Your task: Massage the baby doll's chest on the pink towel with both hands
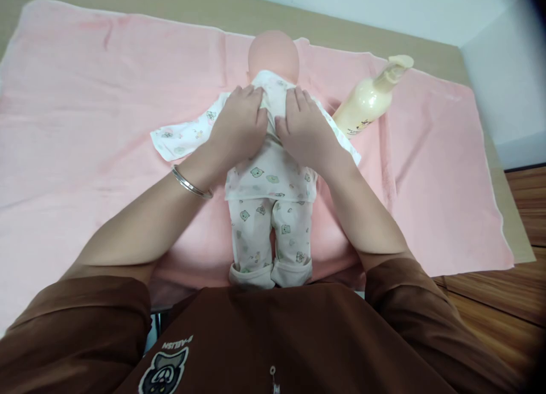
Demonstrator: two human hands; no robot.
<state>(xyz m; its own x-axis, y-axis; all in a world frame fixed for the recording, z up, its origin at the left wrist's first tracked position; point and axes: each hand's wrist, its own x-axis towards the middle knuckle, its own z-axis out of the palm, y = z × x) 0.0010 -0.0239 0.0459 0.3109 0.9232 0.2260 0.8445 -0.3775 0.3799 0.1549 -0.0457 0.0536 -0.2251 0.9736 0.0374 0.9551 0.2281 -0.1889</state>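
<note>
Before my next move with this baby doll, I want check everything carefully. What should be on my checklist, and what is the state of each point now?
Left hand and right hand both resting on the printed top: ok.
Baby doll lying face up on the pink towel: ok.
Metal bangle on left wrist, apart from the doll: ok.
Cream pump bottle standing or lying: cannot tell.
Top's fastenings under the hands: cannot tell.

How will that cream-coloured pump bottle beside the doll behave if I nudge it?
The pump bottle lies on its side, so its rounded body would probably roll if pushed, though the soft pink towel may slow it. The long pump head sticks out and could swing it round. Its weight is hard to judge, since the fill level doesn't show.
</note>
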